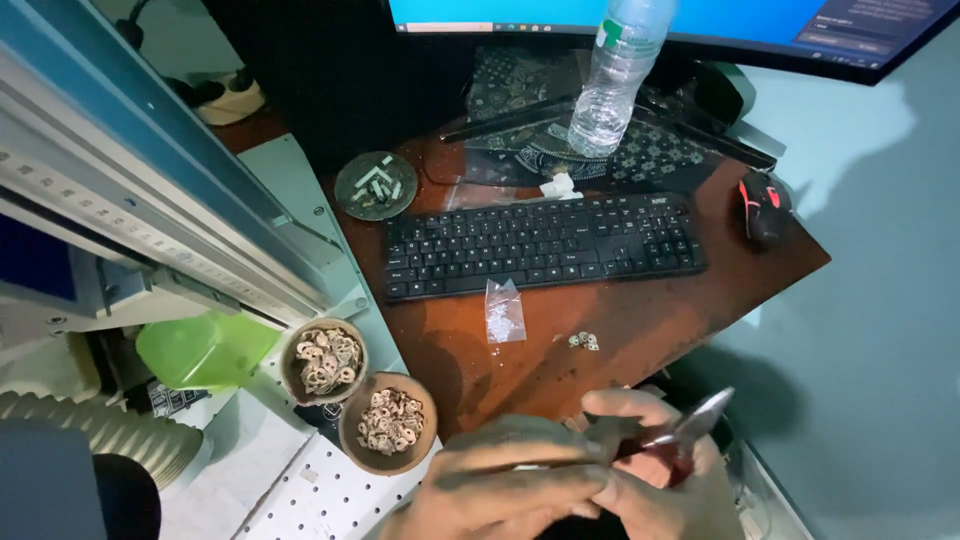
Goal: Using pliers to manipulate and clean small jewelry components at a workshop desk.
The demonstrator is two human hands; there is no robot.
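Sitting at near left, two round bowls (388,422) hold small pale rings, just left of the left hand (500,485), whose fingers curl closed around something I cannot make out. Touching it, the right hand (650,470) grips red-handled pliers (690,428), tip pointing far-right, near the desk (640,320) edge.

Worn reddish-brown wooden desk (650,320), pale teal floor (870,300), glowing monitor (700,20), dim light
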